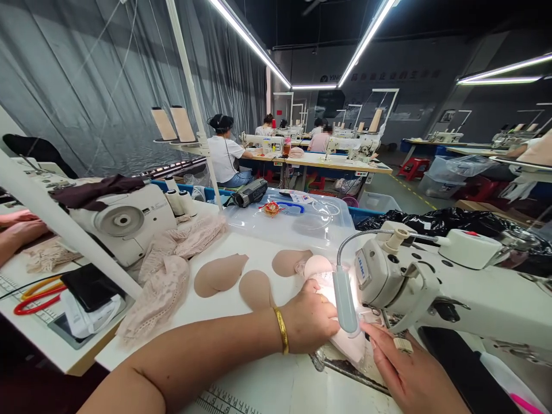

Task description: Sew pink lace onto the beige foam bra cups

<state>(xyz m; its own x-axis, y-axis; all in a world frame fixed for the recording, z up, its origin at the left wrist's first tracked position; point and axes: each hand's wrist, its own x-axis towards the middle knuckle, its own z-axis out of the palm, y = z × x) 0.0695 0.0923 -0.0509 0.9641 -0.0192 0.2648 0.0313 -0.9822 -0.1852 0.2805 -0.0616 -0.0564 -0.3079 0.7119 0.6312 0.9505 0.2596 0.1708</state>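
Observation:
My left hand (311, 317), with a gold bangle on its wrist, rests bent over pale pink bra fabric (350, 346) and grips it beside the sewing machine's needle area. Some of its fingertips are hidden behind the lamp. On the other side, my right hand (394, 359) has its fingers stretched out towards the fabric's edge by the presser foot. A white sewing machine (431, 282) stands over the work, and a lit gooseneck lamp (345, 299) hangs in front of it. Beyond my left hand lie beige foam bra cups (219, 275) and a pale rounded cup (318, 265).
Pink lace (166, 282) is heaped at the left. A thread stand pole (190, 75) rises near it. A clear plastic bin lid (288, 221) holds a black device (250, 193). Another person's hand (21, 236) is at the left machine (125, 221). Co-workers sit farther back.

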